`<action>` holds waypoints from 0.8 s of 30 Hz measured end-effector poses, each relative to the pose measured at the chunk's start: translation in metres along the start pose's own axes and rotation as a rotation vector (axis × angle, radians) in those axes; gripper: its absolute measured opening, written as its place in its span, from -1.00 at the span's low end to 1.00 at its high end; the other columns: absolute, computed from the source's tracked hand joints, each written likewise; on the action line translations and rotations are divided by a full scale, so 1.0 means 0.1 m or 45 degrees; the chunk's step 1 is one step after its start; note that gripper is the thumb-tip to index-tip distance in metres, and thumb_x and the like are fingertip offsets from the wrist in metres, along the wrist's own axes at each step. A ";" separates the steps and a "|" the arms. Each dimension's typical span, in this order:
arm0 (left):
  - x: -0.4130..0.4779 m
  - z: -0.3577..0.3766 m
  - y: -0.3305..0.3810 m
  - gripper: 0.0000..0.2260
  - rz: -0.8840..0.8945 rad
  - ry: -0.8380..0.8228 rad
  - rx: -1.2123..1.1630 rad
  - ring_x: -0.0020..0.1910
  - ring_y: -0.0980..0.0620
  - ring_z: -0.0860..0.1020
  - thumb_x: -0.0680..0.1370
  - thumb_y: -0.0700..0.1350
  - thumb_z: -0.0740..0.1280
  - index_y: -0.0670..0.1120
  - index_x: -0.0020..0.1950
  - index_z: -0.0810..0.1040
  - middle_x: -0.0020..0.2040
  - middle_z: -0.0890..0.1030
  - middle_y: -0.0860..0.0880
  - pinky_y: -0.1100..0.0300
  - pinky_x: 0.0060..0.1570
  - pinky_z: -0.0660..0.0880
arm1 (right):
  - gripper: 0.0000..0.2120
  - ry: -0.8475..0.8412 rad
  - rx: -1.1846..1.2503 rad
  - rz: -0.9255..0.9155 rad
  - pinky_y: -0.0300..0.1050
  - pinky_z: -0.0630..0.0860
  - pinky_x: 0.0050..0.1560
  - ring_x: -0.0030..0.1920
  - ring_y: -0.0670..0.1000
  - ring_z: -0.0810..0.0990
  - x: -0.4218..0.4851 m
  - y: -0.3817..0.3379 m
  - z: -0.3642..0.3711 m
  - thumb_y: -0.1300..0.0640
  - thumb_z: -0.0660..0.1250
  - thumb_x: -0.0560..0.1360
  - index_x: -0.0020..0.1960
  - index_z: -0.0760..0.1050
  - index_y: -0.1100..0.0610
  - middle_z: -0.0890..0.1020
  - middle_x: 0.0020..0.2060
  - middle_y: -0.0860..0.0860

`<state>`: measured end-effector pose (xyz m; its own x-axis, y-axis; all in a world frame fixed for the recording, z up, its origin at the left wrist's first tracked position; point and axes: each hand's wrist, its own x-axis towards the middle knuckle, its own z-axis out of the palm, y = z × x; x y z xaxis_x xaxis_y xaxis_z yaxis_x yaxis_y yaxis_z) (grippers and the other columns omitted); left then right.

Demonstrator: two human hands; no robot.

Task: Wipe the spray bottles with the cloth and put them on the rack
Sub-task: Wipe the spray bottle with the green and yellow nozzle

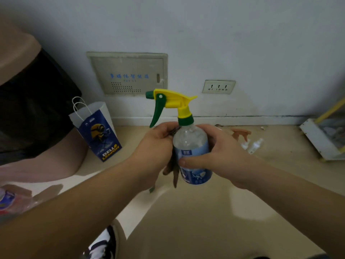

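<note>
A clear spray bottle (190, 144) with a blue label and a yellow and green trigger head stands upright in the air at the centre. My right hand (220, 156) grips its body from the right, thumb across the label. My left hand (158, 144) holds a dark brown cloth (172, 169) against the bottle's left side; strips of the cloth hang down below the hand. On the floor to the right lie a small clear spray bottle (256, 145) and one with an orange trigger (240, 134). The white rack (317, 141) with yellow rails stands at the far right.
A blue and white paper bag (97, 128) stands on the floor at the left, beside a large pink bin with a black liner (33, 109). A wall panel (128, 73) and a socket (218, 87) are on the wall ahead. My shoe (102, 245) shows at the bottom.
</note>
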<state>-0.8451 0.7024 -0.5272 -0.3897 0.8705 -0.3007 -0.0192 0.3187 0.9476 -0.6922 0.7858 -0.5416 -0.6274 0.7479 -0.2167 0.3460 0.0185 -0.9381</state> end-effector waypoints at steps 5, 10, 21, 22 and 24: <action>-0.28 0.10 -0.07 -0.62 0.262 0.147 -0.069 0.10 0.31 0.62 0.72 -0.25 0.15 0.16 0.38 0.52 0.20 0.64 0.21 0.43 -0.08 0.59 | -0.38 0.022 0.030 -0.073 -0.08 0.72 0.01 0.01 -0.10 0.75 -0.04 -0.07 -0.07 0.20 0.72 0.24 0.21 0.58 -0.11 0.75 0.02 -0.18; -0.35 0.15 -0.14 -0.59 0.526 0.155 0.158 0.00 0.21 0.61 0.68 -0.28 0.23 0.16 0.40 0.52 0.15 0.66 0.15 0.40 0.00 0.52 | -0.41 0.137 0.120 -0.082 -0.11 0.72 -0.02 0.00 -0.09 0.75 -0.03 -0.06 -0.08 0.19 0.71 0.28 0.22 0.58 -0.07 0.75 0.01 -0.15; -0.06 0.00 0.03 -0.62 0.101 -0.073 -0.385 0.17 -0.05 0.68 0.67 -0.38 0.13 -0.03 0.30 0.59 0.17 0.72 -0.02 -0.04 0.22 0.60 | -0.21 -0.006 0.054 -0.221 0.15 0.68 0.16 0.17 0.03 0.70 -0.09 -0.07 -0.15 0.32 0.72 0.21 0.32 0.54 -0.11 0.71 0.16 -0.06; -0.06 0.00 0.03 -0.62 0.106 -0.075 -0.400 0.18 -0.06 0.67 0.67 -0.38 0.13 -0.03 0.30 0.59 0.17 0.72 -0.02 -0.06 0.24 0.59 | -0.21 -0.006 0.049 -0.233 0.15 0.68 0.16 0.17 0.02 0.70 -0.09 -0.08 -0.15 0.33 0.72 0.21 0.32 0.54 -0.12 0.71 0.16 -0.06; -0.06 0.01 0.02 -0.62 0.114 -0.068 -0.411 0.20 -0.10 0.66 0.68 -0.37 0.13 -0.01 0.28 0.59 0.17 0.72 -0.01 -0.17 0.30 0.55 | -0.22 -0.013 0.033 -0.255 0.15 0.68 0.17 0.19 0.02 0.69 -0.09 -0.07 -0.15 0.31 0.71 0.21 0.31 0.54 -0.13 0.70 0.16 -0.07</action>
<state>-0.8414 0.6983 -0.5231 -0.3542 0.9108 -0.2120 -0.2809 0.1127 0.9531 -0.6784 0.7890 -0.5285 -0.6889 0.7243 -0.0279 0.1957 0.1487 -0.9693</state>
